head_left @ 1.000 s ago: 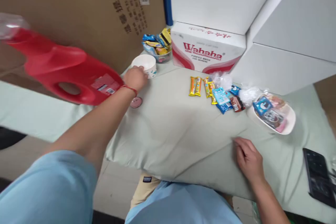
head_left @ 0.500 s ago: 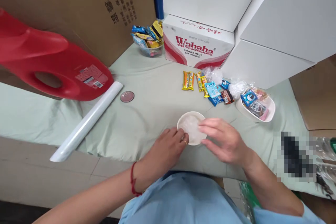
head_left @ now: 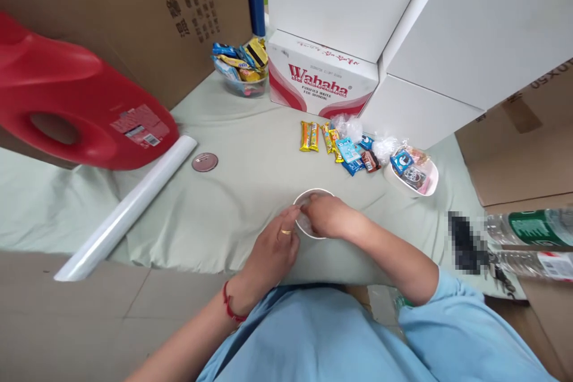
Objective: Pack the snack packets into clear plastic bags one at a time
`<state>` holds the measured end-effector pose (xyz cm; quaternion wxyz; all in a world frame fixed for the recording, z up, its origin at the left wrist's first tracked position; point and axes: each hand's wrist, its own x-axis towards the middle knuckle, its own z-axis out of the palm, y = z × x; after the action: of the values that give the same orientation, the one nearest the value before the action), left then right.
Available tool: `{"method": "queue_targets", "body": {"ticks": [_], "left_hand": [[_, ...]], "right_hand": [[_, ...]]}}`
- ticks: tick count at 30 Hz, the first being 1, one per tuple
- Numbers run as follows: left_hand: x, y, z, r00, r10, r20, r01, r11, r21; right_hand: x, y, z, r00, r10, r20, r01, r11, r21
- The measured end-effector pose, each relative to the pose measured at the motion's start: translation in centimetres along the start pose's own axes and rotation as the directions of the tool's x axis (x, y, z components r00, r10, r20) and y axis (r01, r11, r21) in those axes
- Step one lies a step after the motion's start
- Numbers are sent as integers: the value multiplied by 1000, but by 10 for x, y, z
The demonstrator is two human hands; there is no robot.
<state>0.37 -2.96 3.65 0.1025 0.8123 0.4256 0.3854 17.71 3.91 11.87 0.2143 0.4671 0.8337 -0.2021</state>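
Note:
A white bowl (head_left: 297, 228) sits near the front edge of the cloth-covered table, with clear crinkled plastic (head_left: 306, 224) inside it. My left hand (head_left: 276, 245), wearing a ring and a red cord bracelet, is closed on the bowl's left rim. From the right, my right hand (head_left: 329, 216) reaches over the rim into the bowl, its fingers bent down and together. Whatever its fingertips hold is hidden. Beyond the bowl lie several wrapped snacks (head_left: 347, 149) and a white container (head_left: 414, 185) with more packets.
To the left are a red jug (head_left: 89, 101), a white roll (head_left: 129, 206) and a round pinkish lid (head_left: 205, 162). A snack-filled clear bowl (head_left: 244, 85) stands beside the Wahaha box (head_left: 322, 74). Plastic bottles (head_left: 537, 228) lie at the right.
My right hand has moved left and down into the bowl, where it was at the right rim before. My left hand has shifted slightly on the left rim. The view has moved slightly.

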Motion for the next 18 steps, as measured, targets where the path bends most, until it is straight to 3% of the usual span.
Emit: {"method": "queue_targets", "body": {"ticks": [3,5,8,10,12,15,18], "left_hand": [[1,3,-2,998,-64,-5,64,996,-67],[2,3,-3,997,-74,-19,71,992,-107],[6,4,-3,997,-69,-15,66,988,-138],[9,5,-5,999,-40,38,45,988,-149],[12,6,-9,997,-5,79,18,987,-160],[12,9,-14,997,2,81,12,986,-164],[8,10,-19,998,-18,66,27,989,-143]], "right_hand": [[-14,8,14,982,-66,-178,93,984,149],[-29,15,26,929,-71,-363,180,944,276],[-53,33,34,785,45,-617,287,858,427],[-66,59,28,666,213,-715,270,824,497],[-73,102,13,521,412,-748,148,819,554],[-68,188,-22,333,626,-705,-196,778,597],[-44,260,-50,275,737,-618,-463,664,587]]}}
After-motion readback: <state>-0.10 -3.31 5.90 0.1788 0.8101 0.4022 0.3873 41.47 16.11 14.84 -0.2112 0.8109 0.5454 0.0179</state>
